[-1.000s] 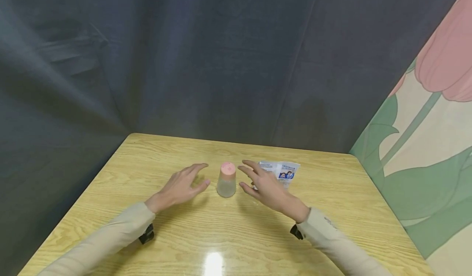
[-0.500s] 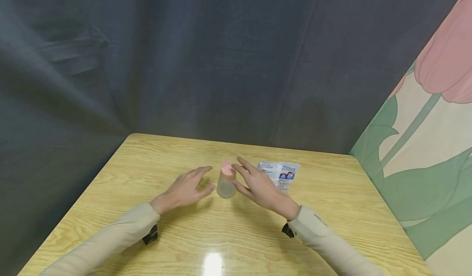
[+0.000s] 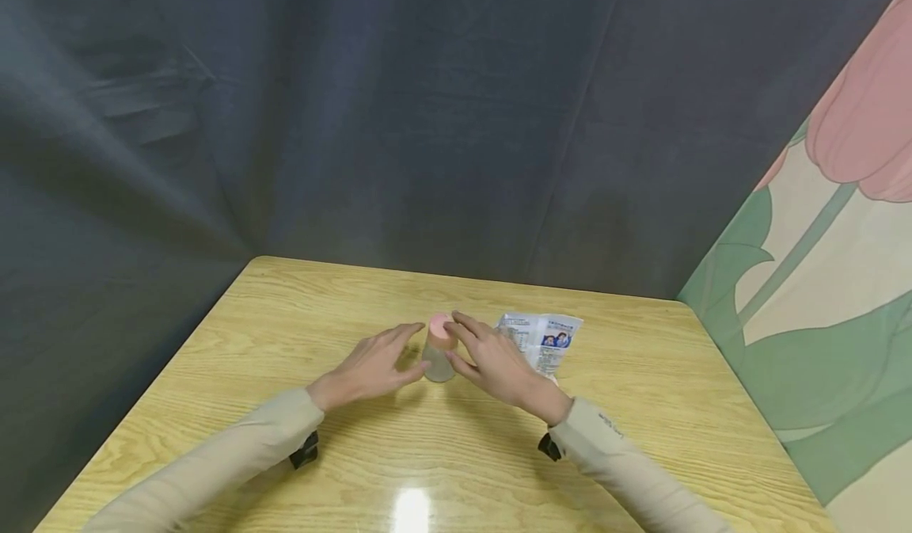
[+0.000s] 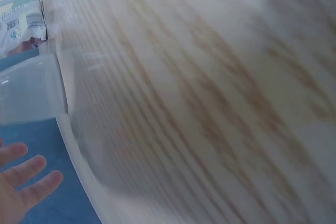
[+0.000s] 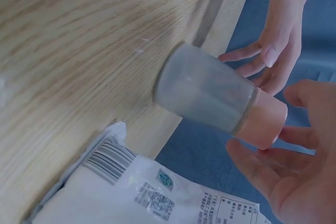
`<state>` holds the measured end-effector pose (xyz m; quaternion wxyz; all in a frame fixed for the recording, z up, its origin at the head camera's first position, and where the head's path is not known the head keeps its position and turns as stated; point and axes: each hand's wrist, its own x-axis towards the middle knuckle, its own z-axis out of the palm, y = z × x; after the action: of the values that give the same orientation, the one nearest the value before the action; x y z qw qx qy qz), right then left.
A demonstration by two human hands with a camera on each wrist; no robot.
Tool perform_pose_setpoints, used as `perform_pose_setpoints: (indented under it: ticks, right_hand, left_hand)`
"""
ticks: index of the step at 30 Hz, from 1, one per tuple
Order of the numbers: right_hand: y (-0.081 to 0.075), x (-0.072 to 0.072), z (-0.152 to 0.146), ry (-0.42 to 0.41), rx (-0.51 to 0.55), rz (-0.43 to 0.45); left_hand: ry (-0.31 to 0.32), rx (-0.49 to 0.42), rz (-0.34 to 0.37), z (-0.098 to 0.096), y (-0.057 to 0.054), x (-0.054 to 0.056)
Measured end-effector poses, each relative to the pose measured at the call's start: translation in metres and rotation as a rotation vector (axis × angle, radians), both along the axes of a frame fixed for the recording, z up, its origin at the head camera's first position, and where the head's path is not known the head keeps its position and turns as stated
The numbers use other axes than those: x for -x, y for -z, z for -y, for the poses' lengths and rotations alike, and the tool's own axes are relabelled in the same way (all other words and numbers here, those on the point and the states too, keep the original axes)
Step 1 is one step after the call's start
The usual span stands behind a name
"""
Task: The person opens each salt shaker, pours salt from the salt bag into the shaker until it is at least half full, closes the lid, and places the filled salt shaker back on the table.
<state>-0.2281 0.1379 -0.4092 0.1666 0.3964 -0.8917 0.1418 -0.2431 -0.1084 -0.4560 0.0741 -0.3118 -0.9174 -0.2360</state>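
Bottle (image 3: 438, 368) stands upright on table (image 3: 627, 406), roughly midway between side edges, cap (image 3: 439, 325) on top; left hand (image 3: 374, 367) just left of it, right hand (image 3: 499, 365) just right, fingertips next to the cap, contact unclear. Packet (image 3: 554, 348) on the table right of the bottle with a gap between, just beyond the right hand and partly hidden by it in head view. Curtain (image 3: 427, 121) hangs behind the table's far edge and along its left side, wall (image 3: 819, 359) along the right side
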Motion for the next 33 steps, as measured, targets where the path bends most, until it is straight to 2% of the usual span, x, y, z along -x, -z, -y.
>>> perform_pose_setpoints:
  ticks: [13, 16, 21, 26, 33]
  right_hand:
    - [-0.001, 0.0, 0.003, -0.008, 0.036, -0.024]
    - [0.0, -0.001, 0.004, -0.003, 0.034, -0.027]
    - [-0.001, -0.003, 0.007, 0.007, 0.026, 0.025]
    - [-0.002, -0.003, 0.011, -0.028, 0.012, 0.06]
    - [-0.002, -0.001, 0.016, -0.067, 0.007, 0.013]
  left_hand:
    - [0.01, 0.008, 0.031, -0.017, -0.002, 0.0]
    - [0.035, 0.0, 0.037, -0.019, -0.001, 0.0]
    - [0.082, -0.031, 0.039, -0.021, 0.002, 0.0]
    - [0.094, -0.051, 0.042, -0.022, 0.002, 0.0]
    - [0.08, -0.061, 0.091, -0.024, 0.002, 0.0]
